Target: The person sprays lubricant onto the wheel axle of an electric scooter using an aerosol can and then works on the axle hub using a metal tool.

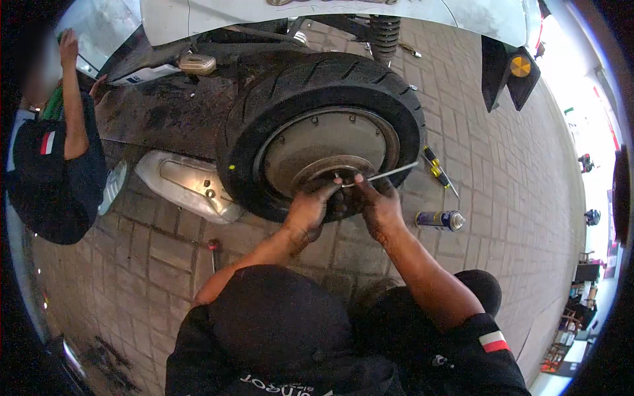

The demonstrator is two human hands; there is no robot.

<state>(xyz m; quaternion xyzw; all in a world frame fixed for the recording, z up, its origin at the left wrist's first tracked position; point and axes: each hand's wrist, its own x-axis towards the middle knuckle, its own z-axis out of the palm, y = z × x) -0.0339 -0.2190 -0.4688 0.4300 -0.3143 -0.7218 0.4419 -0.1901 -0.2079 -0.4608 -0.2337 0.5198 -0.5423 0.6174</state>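
Head view, looking down past a person's dark cap and sleeves to two bare, darkly smudged hands at a wheel. The wheel (317, 142) is at the centre, its flat side facing the camera, with a black tyre (254, 99) around a dull metal hub (323, 145). Both hands meet at the lower part of the hub. The right hand (382, 206) grips a thin, pale rod (396, 171), which slants up and out across the tyre. The left hand (309, 210) is just beside it, fingers bent and thumb pointing towards the other thumb; whether these fingers grasp anything cannot be told.

On the brick paving (485, 142), right of the wheel, lie a yellow-and-black screwdriver (436, 167) and, nearer the person, a spray can (438, 220) on its side. To the left is a silver cover (185, 185) with small metal parts on it. Below that, a red-ended tool (213, 245) lies near the left forearm. Above the wheel are a white panel (330, 14), a coiled spring (385, 39) and, farther right, an amber reflector (520, 65). At far left, a co-worker (56, 165) has one arm raised.
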